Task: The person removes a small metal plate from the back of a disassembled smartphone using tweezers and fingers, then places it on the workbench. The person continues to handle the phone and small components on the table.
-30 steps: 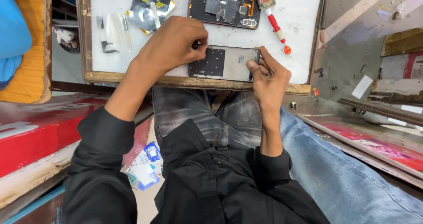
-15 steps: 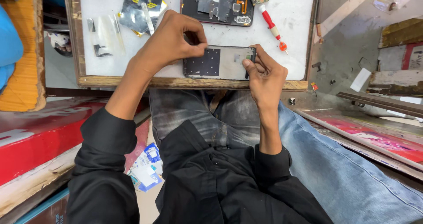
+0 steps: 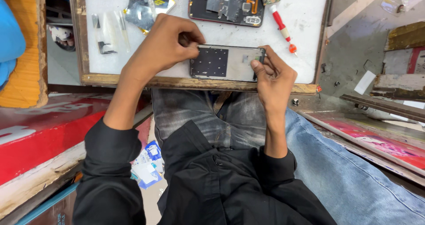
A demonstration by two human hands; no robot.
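Note:
A flat phone screen frame (image 3: pixel 226 63) with a dark perforated patch lies on the white work board (image 3: pixel 305 25) near its front wooden edge. My left hand (image 3: pixel 166 43) pinches the frame's left end with bent fingers. At the frame's right end, my right hand (image 3: pixel 272 76) grips the corner between thumb and fingertips. An opened phone body (image 3: pixel 228 4) showing its inner parts lies just behind the frame.
A red-handled screwdriver (image 3: pixel 282 28) lies to the right of the opened phone. A dark back cover (image 3: pixel 148 5) and small clear strips (image 3: pixel 108 32) sit at the board's left. Red panels flank my lap on both sides.
The view has shifted, so the board sits lower in frame. Both hands stay on the frame's ends; my right hand's fingers have moved onto the frame's right corner.

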